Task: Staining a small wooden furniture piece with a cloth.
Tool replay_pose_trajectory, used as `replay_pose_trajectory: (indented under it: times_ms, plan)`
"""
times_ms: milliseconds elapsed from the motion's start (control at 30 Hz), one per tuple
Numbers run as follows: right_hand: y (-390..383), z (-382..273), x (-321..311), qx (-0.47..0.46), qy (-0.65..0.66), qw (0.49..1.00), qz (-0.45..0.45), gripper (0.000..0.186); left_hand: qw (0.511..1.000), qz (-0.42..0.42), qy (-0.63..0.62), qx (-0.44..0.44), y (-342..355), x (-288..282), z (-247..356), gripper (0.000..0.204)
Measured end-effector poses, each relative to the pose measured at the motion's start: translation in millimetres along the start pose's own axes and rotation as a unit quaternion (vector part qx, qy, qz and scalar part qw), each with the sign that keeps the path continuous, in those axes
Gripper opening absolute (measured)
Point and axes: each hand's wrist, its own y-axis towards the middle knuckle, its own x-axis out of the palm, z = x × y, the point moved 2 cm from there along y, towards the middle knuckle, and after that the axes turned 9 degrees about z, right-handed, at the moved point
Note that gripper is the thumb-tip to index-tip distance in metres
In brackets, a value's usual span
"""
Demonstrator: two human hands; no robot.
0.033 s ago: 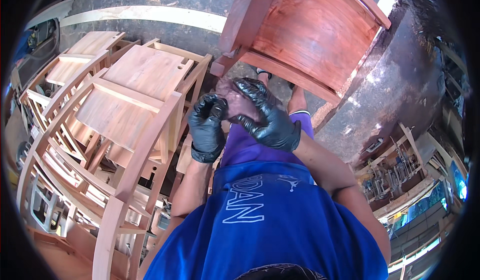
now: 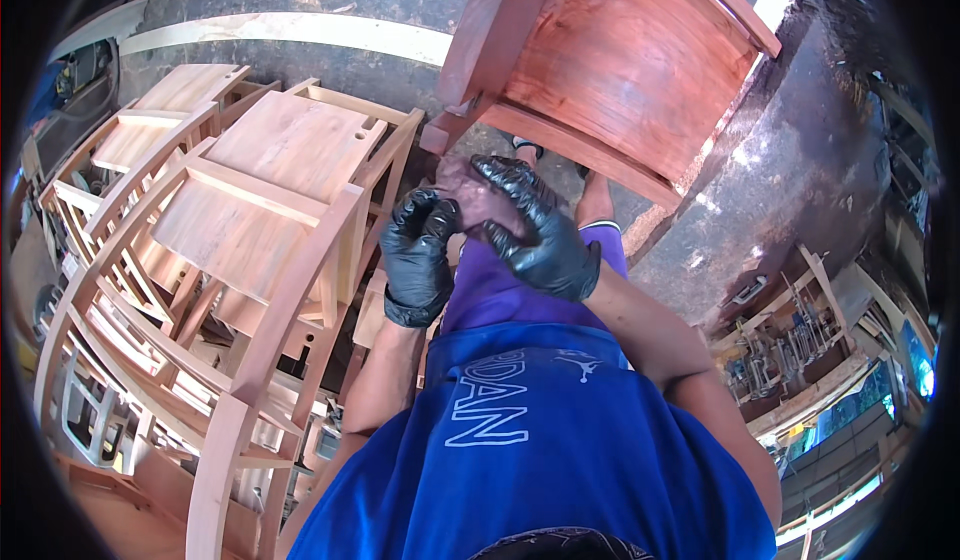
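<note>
A crumpled brownish-purple rag is held between my two black-gloved hands, in front of my waist. My left hand pinches its left edge between thumb and curled fingers. From the right, my right hand grips the rag, fingers over its far side and thumb beneath. Just beyond the hands stands a reddish-brown stained wooden chair with a broad, glossy panel. Its near leg end comes close to the rag, though they look apart.
Several unstained pale wooden chairs crowd together on the left, one curved frame reaching near my left forearm. A pale strip lies across the dark floor at the back. Clamps stand in a wooden rack on the right.
Both hands have shifted very slightly, and the rag's folds have changed a little between them. The chairs have stayed put.
</note>
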Motion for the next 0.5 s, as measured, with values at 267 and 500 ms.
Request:
replay_pose_trajectory:
  times_ms: [267,500]
  plan:
    - [26,39,-26,0.001,-0.099,0.984,0.150,0.037,0.941,0.010,0.179,0.287,22,4,38,0.025]
    - [49,27,50,0.014,0.038,0.951,0.306,0.051,0.917,-0.029,0.160,0.365,95,65,85,0.052]
